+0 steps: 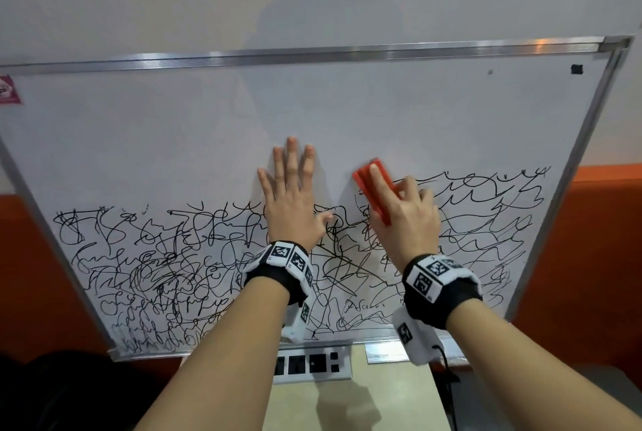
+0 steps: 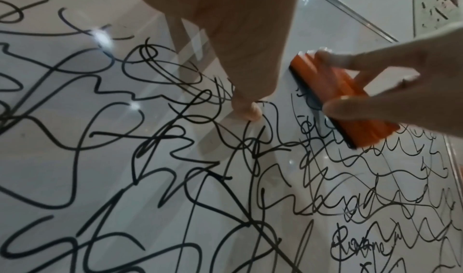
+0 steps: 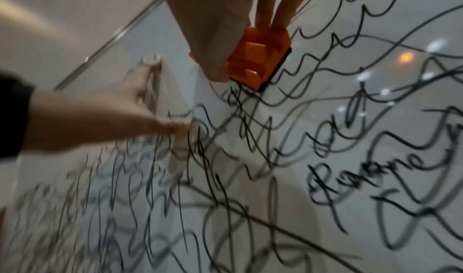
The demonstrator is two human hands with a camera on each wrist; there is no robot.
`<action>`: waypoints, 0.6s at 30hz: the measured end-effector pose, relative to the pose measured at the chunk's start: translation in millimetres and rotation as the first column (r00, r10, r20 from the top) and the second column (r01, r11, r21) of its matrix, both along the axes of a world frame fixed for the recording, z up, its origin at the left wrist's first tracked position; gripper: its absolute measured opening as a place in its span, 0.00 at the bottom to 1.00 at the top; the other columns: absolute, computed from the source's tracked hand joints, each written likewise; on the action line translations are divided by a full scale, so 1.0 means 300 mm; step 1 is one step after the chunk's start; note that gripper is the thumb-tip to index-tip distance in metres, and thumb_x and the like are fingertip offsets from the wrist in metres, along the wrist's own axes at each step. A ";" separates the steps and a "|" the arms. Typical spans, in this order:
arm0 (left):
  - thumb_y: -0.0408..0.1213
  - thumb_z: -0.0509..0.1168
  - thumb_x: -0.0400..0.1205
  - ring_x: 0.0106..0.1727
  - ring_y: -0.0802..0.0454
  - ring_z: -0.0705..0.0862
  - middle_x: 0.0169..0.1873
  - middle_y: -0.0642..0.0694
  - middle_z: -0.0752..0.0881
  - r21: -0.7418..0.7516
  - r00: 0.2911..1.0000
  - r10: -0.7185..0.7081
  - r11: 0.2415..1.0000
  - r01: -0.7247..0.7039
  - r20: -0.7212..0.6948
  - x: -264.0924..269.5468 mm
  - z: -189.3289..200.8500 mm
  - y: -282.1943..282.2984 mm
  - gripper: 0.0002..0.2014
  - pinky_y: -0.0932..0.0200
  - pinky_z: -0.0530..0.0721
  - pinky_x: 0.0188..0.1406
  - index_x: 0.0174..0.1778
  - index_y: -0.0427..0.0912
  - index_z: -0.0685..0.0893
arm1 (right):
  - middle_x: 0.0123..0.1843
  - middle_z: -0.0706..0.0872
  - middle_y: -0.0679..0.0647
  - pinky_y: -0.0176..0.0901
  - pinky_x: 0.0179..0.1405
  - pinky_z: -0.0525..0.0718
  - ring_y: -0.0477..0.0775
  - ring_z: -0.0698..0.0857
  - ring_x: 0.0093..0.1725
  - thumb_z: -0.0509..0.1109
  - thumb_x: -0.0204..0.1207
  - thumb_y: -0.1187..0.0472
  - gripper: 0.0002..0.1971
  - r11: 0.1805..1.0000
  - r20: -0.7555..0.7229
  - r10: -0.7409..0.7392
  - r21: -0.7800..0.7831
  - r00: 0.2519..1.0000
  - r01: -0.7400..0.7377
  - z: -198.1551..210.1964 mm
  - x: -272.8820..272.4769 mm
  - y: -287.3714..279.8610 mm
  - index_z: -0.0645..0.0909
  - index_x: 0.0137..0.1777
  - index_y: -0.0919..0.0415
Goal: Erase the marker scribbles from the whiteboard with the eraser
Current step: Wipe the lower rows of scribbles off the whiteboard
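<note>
The eraser (image 1: 374, 190) is gripped by the right hand (image 1: 404, 215) and pressed at the scribbles' (image 1: 194, 267) upper edge. The whiteboard (image 1: 139, 138) is braced by the flat, spread left hand (image 1: 293, 201). Downward strokes through the scribbles seem called for next.

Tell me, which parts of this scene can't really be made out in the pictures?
- Black marker scribbles under the flat left hand: head view, covered by the palm.
- Black felt underside of the orange plastic eraser: head view, pressed to the metal-framed whiteboard and partly covered by the right hand.
- Left-side scribbles: right wrist view, blurred.
- Pink sticker: head view, cut off by the left edge.
</note>
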State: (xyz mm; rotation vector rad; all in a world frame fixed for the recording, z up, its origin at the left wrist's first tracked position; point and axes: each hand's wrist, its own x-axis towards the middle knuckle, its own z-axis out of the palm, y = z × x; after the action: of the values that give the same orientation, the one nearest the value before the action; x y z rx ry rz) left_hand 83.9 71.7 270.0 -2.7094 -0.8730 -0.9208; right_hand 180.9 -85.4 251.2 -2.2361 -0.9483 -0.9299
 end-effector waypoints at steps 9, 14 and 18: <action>0.58 0.79 0.69 0.86 0.38 0.29 0.85 0.41 0.28 -0.059 1.000 0.009 0.998 -0.010 -0.016 0.004 0.007 -0.035 0.69 0.33 0.42 0.86 0.85 0.46 0.28 | 0.56 0.78 0.58 0.53 0.35 0.84 0.62 0.75 0.44 0.78 0.72 0.50 0.40 1.000 -0.143 0.002 -0.001 0.990 -0.002 -0.093 -0.016 -0.053 0.66 0.83 0.45; 0.57 0.81 0.66 0.87 0.38 0.32 0.86 0.40 0.31 -0.061 1.000 0.026 0.998 -0.026 0.001 0.009 0.005 -0.042 0.70 0.34 0.46 0.86 0.86 0.45 0.30 | 0.59 0.77 0.59 0.52 0.42 0.81 0.62 0.75 0.48 0.74 0.74 0.48 0.39 0.999 -0.173 0.018 0.048 0.985 -0.010 -0.012 -0.031 0.004 0.64 0.85 0.47; 0.59 0.79 0.69 0.86 0.36 0.32 0.85 0.39 0.29 -0.057 0.998 0.038 0.998 -0.041 -0.040 0.008 0.008 -0.050 0.70 0.35 0.44 0.86 0.85 0.45 0.26 | 0.57 0.78 0.58 0.58 0.40 0.85 0.62 0.75 0.48 0.76 0.73 0.49 0.41 0.998 -0.222 -0.019 0.046 0.975 0.030 -0.076 -0.006 -0.068 0.63 0.85 0.43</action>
State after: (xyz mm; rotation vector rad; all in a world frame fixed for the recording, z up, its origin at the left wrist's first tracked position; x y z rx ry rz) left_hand 86.2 56.7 272.3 -2.7377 -0.9563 -0.8457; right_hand 179.2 -105.9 228.3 -2.2575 -0.7897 -0.6880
